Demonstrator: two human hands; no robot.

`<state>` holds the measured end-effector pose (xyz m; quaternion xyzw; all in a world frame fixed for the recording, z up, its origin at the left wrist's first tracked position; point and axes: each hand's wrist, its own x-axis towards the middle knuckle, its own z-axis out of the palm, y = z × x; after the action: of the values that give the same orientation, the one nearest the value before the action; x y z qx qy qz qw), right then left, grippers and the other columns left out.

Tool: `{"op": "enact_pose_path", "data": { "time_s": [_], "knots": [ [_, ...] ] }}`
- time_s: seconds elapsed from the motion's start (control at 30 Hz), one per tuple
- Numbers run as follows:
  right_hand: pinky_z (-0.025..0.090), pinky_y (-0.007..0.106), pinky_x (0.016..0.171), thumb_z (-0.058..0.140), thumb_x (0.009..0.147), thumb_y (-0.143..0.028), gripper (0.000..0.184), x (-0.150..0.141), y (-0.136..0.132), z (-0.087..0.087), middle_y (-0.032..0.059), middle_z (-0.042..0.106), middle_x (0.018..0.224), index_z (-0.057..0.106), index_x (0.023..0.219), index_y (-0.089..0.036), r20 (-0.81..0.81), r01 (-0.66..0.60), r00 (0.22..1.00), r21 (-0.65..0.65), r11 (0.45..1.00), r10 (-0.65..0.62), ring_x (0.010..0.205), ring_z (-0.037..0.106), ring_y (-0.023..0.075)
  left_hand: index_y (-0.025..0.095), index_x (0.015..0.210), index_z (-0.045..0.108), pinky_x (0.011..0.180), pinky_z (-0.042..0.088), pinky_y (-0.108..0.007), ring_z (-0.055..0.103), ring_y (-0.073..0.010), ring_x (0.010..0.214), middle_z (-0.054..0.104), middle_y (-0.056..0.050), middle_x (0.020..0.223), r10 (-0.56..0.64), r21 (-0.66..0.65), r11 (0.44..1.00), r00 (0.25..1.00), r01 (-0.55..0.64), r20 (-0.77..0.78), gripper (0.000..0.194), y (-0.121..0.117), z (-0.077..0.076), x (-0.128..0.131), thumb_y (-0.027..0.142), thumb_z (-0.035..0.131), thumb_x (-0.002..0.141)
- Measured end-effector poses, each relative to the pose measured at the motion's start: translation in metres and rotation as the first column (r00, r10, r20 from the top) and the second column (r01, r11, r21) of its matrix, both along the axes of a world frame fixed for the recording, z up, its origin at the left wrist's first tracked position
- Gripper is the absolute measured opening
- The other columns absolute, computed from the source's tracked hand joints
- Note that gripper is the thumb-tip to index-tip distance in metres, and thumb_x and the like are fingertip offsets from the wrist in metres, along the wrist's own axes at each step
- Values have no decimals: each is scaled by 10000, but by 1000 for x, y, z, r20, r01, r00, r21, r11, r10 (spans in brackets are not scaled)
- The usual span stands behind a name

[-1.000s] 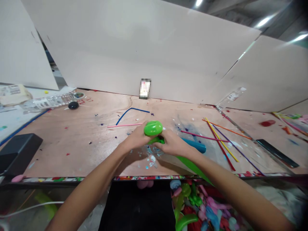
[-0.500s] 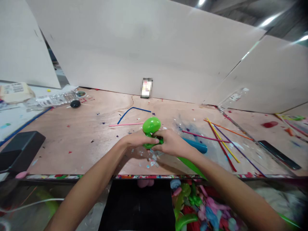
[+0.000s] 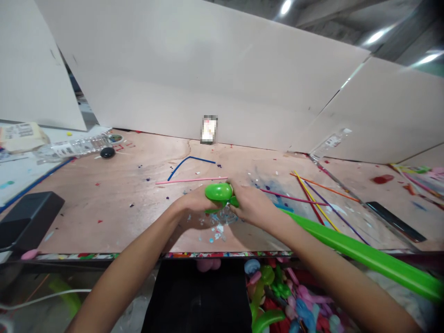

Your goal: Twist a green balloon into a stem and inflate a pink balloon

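Between both hands, above the middle of the table, is a long green modelling balloon [image 3: 350, 247]. Its near end is twisted into short bubbles, and one rounded bubble shows at the fingers. My left hand [image 3: 194, 199] is closed around the bubbles from the left. From the right, the fingers of my right hand [image 3: 251, 203] pinch the balloon close to the twist. The long straight part runs from behind my right wrist out past the forearm to the right edge. My fingers partly cover the twisted parts.
Uninflated balloons lie about: a bent blue one [image 3: 190, 157], a pink one [image 3: 187, 180] and several at right, by a black bar [image 3: 395, 221]. A phone [image 3: 208, 129] leans on the white board. A black box [image 3: 31, 219] stands left. Below the edge is a heap of balloons [image 3: 301, 300].
The green bubble has tipped over and sits lower between my hands. The long part of the balloon has swung up and outward to the right, above my right forearm.
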<state>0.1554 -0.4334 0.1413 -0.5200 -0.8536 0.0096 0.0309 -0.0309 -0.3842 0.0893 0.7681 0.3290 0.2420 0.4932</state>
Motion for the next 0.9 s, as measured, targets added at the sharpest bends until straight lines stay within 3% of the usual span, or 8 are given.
{"op": "enact_pose_path", "data": {
  "time_s": [0.07, 0.17, 0.27, 0.33, 0.5, 0.63, 0.73, 0.9],
  "knots": [
    [428, 335, 720, 559, 794, -169, 618, 6, 4, 4, 166, 671, 1046, 366, 1378, -111, -30, -81, 996, -48, 996, 79, 926, 629, 286, 136, 725, 623, 564, 410, -229, 491, -119, 607, 569, 11, 658, 9, 75, 997, 999, -5, -53, 84, -1, 2, 0, 178, 610, 653],
    [464, 320, 780, 602, 744, -156, 589, 18, 20, 5, 111, 656, 1104, 456, 1314, -170, -216, -224, 962, -289, 931, 165, 962, 624, 238, 162, 833, 673, 635, 443, -257, 578, -171, 706, 651, -17, 779, -57, 258, 964, 997, 71, -59, 161, -6, 6, 0, 262, 635, 712],
    [484, 321, 847, 547, 780, -157, 448, 30, 41, 1, 64, 635, 1165, 537, 1226, -198, -357, -316, 922, -473, 823, 149, 1011, 612, 195, 186, 909, 680, 703, 457, -289, 621, -227, 819, 677, -59, 906, -2, 486, 867, 978, 106, -208, 197, -13, 8, 5, 278, 657, 737],
    [471, 342, 907, 476, 830, -155, 379, 32, 53, -3, 38, 635, 1185, 570, 1191, -219, -370, -309, 921, -500, 809, 123, 1073, 594, 189, 172, 963, 674, 737, 459, -318, 623, -251, 861, 673, -101, 953, 143, 616, 781, 932, 100, -333, 194, -16, 6, 13, 212, 605, 786],
    [490, 338, 852, 464, 913, -340, 241, 27, 66, 5, 57, 696, 1069, 645, 1012, -216, -253, -124, 967, -432, 893, 11, 969, 639, 219, 74, 1104, 621, 733, 458, -373, 616, -300, 921, 653, -194, 969, 493, 765, 637, 710, 99, -503, 292, -12, 4, 36, 64, 437, 879],
    [499, 337, 744, 675, 744, -488, 438, 21, 66, 15, 94, 687, 1048, 610, 1059, -191, -118, -66, 993, -384, 921, 22, 879, 640, 247, 66, 1058, 626, 725, 458, -378, 613, -308, 929, 641, -195, 964, 552, 806, 584, 680, 98, -482, 263, -1, 15, 45, 78, 418, 898],
    [485, 354, 687, 733, 623, -532, 577, 10, 59, 10, 133, 668, 994, 580, 1032, -154, 7, -1, 1000, -230, 973, 2, 838, 632, 279, 50, 1026, 626, 737, 460, -382, 609, -310, 947, 633, -206, 978, 564, 793, 608, 684, 36, -463, 252, 2, 21, 53, 62, 418, 884],
    [460, 367, 670, 707, 603, -490, 525, 4, 49, -4, 157, 637, 957, 560, 970, -144, 69, 25, 997, -9, 1000, -25, 823, 619, 297, 71, 1028, 632, 674, 467, -335, 640, -274, 833, 646, -173, 956, 488, 735, 677, 731, 27, -477, 263, 6, 26, 46, 107, 587, 772]
  ]
}}
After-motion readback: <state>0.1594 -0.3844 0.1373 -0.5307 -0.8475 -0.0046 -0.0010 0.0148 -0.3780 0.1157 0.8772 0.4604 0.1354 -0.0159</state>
